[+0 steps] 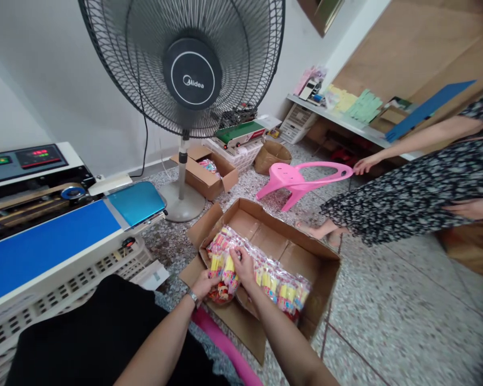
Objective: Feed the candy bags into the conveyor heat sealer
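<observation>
Head view — a cardboard box (317,264) holds clear packets (270,281) — left fingers (213,280) and right fingers (237,252) grasping some.

Speckled grey floor (390,305) crossed by thin dark seams.
Directly on it sits a large open cardboard box (306,254), flaps spread; beyond stand the round base (183,206) of a fan, a smaller open carton (199,175) and a brown basket (261,161). A pink chair (290,177) shows farther right; whether all its legs touch down, I cannot tell.
</observation>
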`<action>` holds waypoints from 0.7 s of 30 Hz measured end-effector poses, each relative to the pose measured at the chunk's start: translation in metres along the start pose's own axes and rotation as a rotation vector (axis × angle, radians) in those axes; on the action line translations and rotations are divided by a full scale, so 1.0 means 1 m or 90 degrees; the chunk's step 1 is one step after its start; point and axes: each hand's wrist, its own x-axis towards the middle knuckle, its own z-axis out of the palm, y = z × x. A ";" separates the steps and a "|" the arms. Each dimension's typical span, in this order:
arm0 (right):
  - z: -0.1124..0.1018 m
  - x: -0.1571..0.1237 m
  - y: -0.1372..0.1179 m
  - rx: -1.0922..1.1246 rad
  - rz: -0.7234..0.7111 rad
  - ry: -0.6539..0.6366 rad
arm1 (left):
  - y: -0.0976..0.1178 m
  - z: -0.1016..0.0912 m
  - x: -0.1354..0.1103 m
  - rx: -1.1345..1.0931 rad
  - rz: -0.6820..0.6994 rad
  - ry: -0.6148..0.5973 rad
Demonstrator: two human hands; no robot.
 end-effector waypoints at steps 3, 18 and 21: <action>0.008 0.001 0.003 -0.023 -0.004 0.002 | 0.005 0.000 0.001 -0.007 0.019 -0.012; 0.023 -0.005 -0.021 -0.058 -0.042 0.015 | 0.002 0.004 -0.002 0.207 0.065 0.026; 0.023 -0.010 -0.025 -0.066 -0.048 0.006 | 0.003 0.003 -0.003 0.243 0.048 0.023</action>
